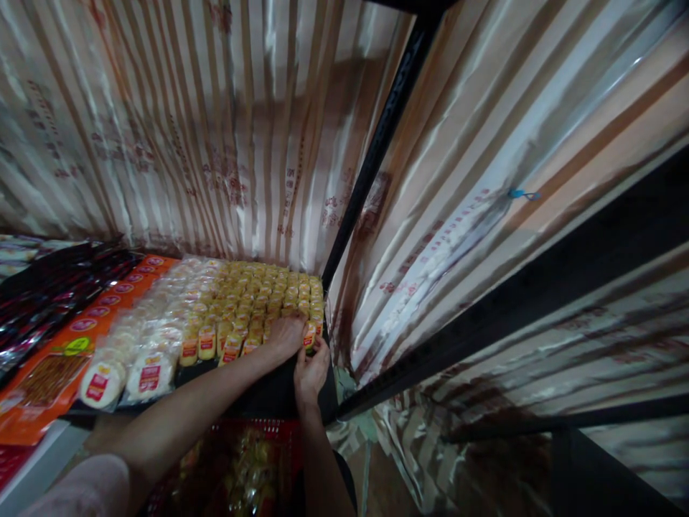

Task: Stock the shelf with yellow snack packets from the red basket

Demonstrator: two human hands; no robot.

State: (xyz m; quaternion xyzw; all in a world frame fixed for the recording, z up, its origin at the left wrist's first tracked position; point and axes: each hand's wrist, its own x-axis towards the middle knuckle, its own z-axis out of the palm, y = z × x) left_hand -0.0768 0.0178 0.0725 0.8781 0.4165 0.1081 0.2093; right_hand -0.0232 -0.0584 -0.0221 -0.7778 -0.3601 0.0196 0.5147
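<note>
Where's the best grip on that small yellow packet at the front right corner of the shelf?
Probably by its near end, coming from the front: the yellow packet stands at the shelf's front edge, packed against its row on the left and behind. The right hand already pinches it there, the left hand alongside.

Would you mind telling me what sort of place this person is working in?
Most likely a small shop or stall. Rows of small yellow packets and round white packets fill a black shelf, orange packs lie alongside, and both hands, left hand and right hand, rest at the front row.
</note>
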